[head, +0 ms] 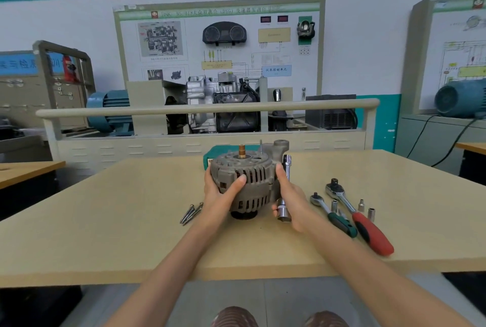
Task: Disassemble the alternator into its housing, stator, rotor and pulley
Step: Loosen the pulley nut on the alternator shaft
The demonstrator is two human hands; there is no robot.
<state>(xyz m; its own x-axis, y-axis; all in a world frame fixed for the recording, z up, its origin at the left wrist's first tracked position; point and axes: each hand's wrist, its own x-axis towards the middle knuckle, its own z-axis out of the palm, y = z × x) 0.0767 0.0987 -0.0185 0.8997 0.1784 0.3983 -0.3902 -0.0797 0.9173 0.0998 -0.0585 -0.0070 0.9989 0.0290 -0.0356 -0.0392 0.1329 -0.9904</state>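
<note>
One head-worn camera looks forward and down from the seated person's eye level, close over the bench (105, 221), wide enough to catch the far wall (355, 37).

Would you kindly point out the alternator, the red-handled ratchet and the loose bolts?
alternator (252, 177): head view, ribbed housing side.
red-handled ratchet (372, 233): head view, red grip.
loose bolts (190, 213): head view, shanks on the table.

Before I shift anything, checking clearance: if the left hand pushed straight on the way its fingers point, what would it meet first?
The left hand already presses the grey ribbed metal alternator; beyond it, probably the right hand.
</note>
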